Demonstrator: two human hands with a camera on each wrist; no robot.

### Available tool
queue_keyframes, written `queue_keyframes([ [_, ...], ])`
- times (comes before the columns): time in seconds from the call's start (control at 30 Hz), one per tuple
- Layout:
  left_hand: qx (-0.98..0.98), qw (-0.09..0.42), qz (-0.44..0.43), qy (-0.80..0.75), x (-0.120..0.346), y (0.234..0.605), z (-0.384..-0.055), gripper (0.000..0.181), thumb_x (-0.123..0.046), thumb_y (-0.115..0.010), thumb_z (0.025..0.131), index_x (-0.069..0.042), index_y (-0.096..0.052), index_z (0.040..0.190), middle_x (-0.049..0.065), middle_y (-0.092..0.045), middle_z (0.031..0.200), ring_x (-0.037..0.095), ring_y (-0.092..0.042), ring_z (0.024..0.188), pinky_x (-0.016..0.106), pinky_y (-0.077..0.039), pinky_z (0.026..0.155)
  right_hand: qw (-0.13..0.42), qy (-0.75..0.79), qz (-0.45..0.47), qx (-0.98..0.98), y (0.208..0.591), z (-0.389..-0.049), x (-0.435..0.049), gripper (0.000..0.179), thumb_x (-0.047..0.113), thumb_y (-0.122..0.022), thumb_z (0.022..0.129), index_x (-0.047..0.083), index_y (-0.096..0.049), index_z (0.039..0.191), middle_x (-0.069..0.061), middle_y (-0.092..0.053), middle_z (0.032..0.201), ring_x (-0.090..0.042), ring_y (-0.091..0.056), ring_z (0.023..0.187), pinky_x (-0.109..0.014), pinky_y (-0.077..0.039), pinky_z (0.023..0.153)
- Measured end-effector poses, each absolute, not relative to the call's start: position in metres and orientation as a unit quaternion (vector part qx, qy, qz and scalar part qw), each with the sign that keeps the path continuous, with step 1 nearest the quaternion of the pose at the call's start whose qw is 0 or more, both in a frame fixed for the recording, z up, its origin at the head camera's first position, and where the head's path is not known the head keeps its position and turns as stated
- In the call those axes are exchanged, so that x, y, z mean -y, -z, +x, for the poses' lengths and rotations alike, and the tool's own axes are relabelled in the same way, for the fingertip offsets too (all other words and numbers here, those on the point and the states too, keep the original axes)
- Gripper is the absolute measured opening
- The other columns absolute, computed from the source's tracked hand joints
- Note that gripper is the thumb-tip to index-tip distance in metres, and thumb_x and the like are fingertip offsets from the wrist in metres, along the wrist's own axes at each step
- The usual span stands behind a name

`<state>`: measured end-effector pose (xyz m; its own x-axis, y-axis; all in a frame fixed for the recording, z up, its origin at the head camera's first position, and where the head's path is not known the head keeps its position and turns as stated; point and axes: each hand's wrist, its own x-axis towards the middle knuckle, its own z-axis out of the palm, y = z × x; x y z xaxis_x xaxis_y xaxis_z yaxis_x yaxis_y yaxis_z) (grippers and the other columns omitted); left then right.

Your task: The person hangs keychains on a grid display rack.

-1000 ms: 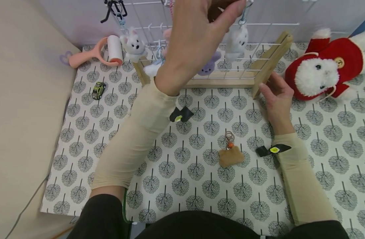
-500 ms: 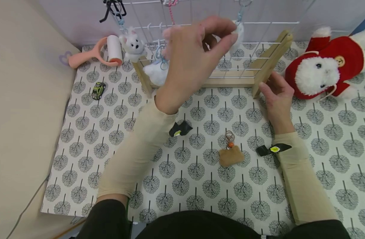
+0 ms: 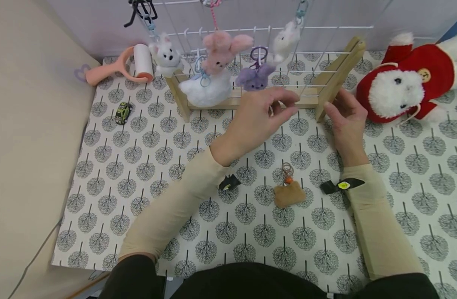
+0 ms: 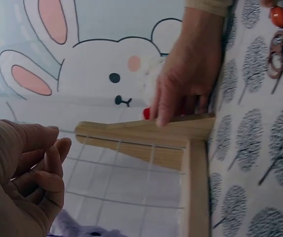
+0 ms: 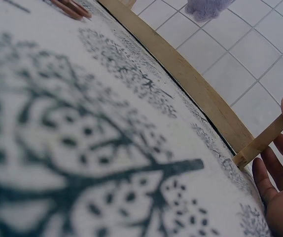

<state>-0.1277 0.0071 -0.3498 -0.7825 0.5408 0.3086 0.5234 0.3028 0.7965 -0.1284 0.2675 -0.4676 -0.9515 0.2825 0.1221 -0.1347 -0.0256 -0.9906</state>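
Note:
My left hand (image 3: 256, 119) hovers before the white wire rack (image 3: 337, 53), fingers loosely bent and nothing between them. Thumb and fingers of my right hand (image 3: 349, 129) hold the rack's right wooden leg (image 3: 342, 79), seen also as a slat (image 5: 265, 140) in the right wrist view. From the rack hang a pink plush bunny keychain (image 3: 218, 56), a purple plush bunny keychain (image 3: 256, 79), a small white plush keychain (image 3: 286, 41), a white plush dog keychain (image 3: 166, 56) and a fluffy white plush (image 3: 207, 89). A brown bone-shaped keychain (image 3: 289, 195) lies on the tablecloth.
On the right lies a white plush toy in red clothes (image 3: 396, 89). To the left are a pink-handled lint roller (image 3: 112, 70) and a green toy car (image 3: 124, 113). Black hooks (image 3: 141, 11) hang at the rack's upper left. A patterned tablecloth (image 3: 228, 232) covers the table.
My left hand has come down from the rack's top, leaving the white plush keychain hanging there and uncovering the pink and purple bunnies. The right hand stays at the leg.

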Motion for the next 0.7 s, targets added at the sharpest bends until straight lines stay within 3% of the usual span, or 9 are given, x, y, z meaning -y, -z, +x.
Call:
queue_keyframes([
  [0.17, -0.828, 0.071, 0.358, -0.425, -0.017, 0.387, -0.122, 0.024, -0.011, -0.071, 0.101, -0.002, -0.075, 0.123, 0.005, -0.079, 0.11, 0.009, -0.068, 0.085, 0.018, -0.05, 0.08, 0.15, -0.716, -0.057, 0.68, 0.47, -0.13, -0.268, 0.049, 0.004, -0.077, 0.094, 0.014, -0.069, 0.141, -0.009, -0.065, 0.145, -0.024, -0.056, 0.133, -0.031, -0.041, 0.117],
  [0.33, -0.838, 0.131, 0.391, -0.357, -0.021, 0.412, -0.113, 0.031, -0.017, -0.072, 0.102, -0.006, -0.071, 0.131, 0.004, -0.076, 0.121, 0.01, -0.07, 0.103, 0.02, -0.046, 0.1, 0.152, -0.709, -0.05, 0.687, 0.469, -0.129, -0.268, 0.049, 0.005, -0.077, 0.094, 0.014, -0.069, 0.142, -0.009, -0.065, 0.145, -0.024, -0.057, 0.134, -0.032, -0.041, 0.117],
  [0.53, -0.834, 0.188, 0.43, -0.29, -0.019, 0.431, -0.107, 0.044, -0.025, -0.073, 0.101, -0.014, -0.065, 0.143, 0.0, -0.067, 0.142, 0.015, -0.057, 0.131, 0.025, -0.037, 0.116, 0.154, -0.709, -0.042, 0.687, 0.468, -0.129, -0.267, 0.048, 0.005, -0.076, 0.094, 0.013, -0.069, 0.141, -0.009, -0.065, 0.144, -0.023, -0.058, 0.133, -0.032, -0.041, 0.117],
  [0.7, -0.824, 0.2, 0.454, -0.274, -0.012, 0.441, -0.103, 0.048, -0.029, -0.078, 0.097, -0.017, -0.066, 0.142, 0.001, -0.064, 0.14, 0.018, -0.052, 0.134, 0.031, -0.038, 0.117, 0.154, -0.715, -0.049, 0.68, 0.468, -0.131, -0.266, 0.048, 0.003, -0.077, 0.093, 0.012, -0.07, 0.139, -0.008, -0.067, 0.142, -0.023, -0.058, 0.132, -0.031, -0.042, 0.116],
])
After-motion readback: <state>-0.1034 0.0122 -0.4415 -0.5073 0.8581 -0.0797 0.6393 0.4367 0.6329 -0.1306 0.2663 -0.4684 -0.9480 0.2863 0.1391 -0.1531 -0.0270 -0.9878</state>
